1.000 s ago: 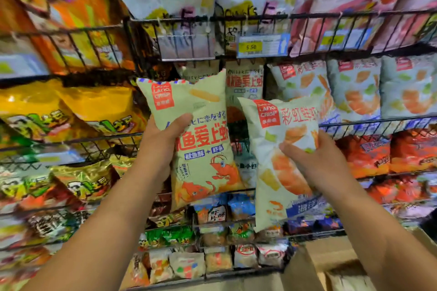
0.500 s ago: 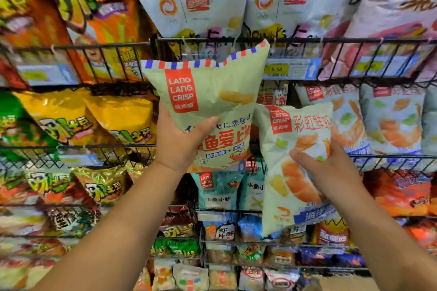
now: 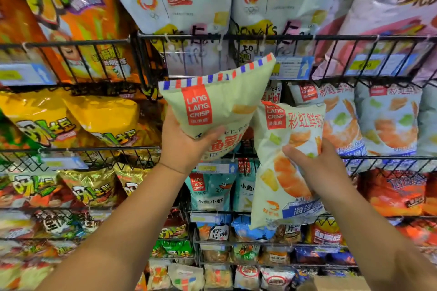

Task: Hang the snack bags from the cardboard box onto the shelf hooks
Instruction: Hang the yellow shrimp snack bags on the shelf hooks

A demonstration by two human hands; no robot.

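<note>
I face a wall of black wire racks [image 3: 71, 42], tier over tier, crammed with snack bags: orange and yellow bags [image 3: 101, 116] to the left, big white bags [image 3: 189, 2] on top, pale shrimp-print bags [image 3: 387, 120] to the right, small packets low down. Blue price tags [image 3: 292, 67] clip to the rails.

My left hand [image 3: 186, 146] grips a pale green bag [image 3: 220, 106] from below, thumb across its front. Its striped top edge is raised just under the upper rail and tilts up to the right. My right hand [image 3: 316, 165] holds a white shrimp bag [image 3: 288, 165] by its right side, fingers curled round it. It sits lower, just beside the green one, and their edges meet.

The green bag hides the rack slot behind it, so I cannot make out any hook there. A tan cardboard corner [image 3: 340, 283] shows at the bottom edge, cut off. The lettering on the far-left bags is too blurred to read.
</note>
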